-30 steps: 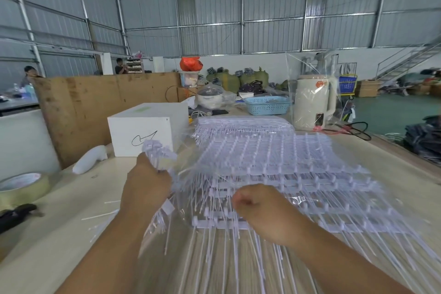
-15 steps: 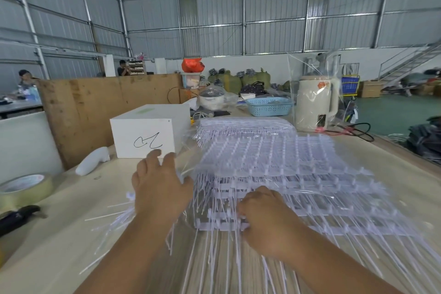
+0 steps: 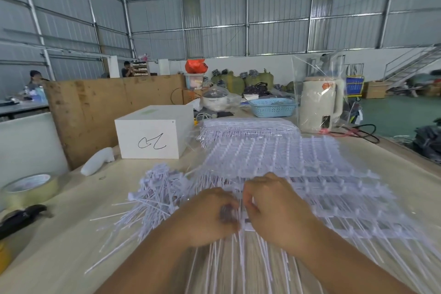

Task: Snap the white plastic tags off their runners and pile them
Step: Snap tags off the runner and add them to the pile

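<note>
Both hands meet, knuckles up, fingers curled: the left hand (image 3: 207, 216) and right hand (image 3: 278, 210) pinch the nearest runner (image 3: 248, 221) of white tags. Loose tags (image 3: 157, 194) pile just left of them.

Grey corrugated metal walls (image 3: 274, 7) rose high behind the pale wooden table (image 3: 59, 246); a green floor (image 3: 393, 112) and metal staircase (image 3: 412, 62) lay right.

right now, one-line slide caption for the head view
Both hands grip a tag runner beside the loose tag pile.
</note>
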Available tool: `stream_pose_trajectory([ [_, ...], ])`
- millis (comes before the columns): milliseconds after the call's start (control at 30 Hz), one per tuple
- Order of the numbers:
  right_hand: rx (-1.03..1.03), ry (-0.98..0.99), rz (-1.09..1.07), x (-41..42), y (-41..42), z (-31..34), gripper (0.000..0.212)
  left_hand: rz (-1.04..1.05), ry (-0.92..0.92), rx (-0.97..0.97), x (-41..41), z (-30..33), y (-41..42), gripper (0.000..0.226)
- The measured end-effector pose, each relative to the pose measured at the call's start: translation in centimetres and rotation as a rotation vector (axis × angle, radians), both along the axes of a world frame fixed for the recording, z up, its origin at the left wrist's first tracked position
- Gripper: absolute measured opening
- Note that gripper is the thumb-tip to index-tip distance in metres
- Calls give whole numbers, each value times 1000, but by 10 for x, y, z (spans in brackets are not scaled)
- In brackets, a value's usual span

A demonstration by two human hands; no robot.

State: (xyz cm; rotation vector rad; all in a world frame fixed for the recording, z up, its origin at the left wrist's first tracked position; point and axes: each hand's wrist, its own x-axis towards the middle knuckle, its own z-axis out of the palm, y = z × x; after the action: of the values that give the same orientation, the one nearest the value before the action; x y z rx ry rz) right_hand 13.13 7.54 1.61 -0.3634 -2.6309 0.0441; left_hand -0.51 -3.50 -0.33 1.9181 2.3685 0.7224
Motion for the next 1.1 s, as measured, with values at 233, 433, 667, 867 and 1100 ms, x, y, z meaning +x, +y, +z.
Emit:
stream_pose_trajectory([
  [233, 33, -266, -49, -2, -1, -20, 28, 65, 78, -40, -5, -5, 2, 20],
  [433, 26, -148, -15, -6, 4, -24, 31, 67, 9, -43, -7, -7, 3, 25],
  [667, -9, -78, 25, -6, 10, -25, 20, 76, -55, 93, -5, -3, 2, 29],
  [867, -106, 165, 106, -2, 13, -15, 12, 6, -240, 272, 2, 7, -1, 10],
  [1100, -132, 179, 181, 4, 12, -6, 3, 7, -509, 122, -1, 8, -6, 32],
])
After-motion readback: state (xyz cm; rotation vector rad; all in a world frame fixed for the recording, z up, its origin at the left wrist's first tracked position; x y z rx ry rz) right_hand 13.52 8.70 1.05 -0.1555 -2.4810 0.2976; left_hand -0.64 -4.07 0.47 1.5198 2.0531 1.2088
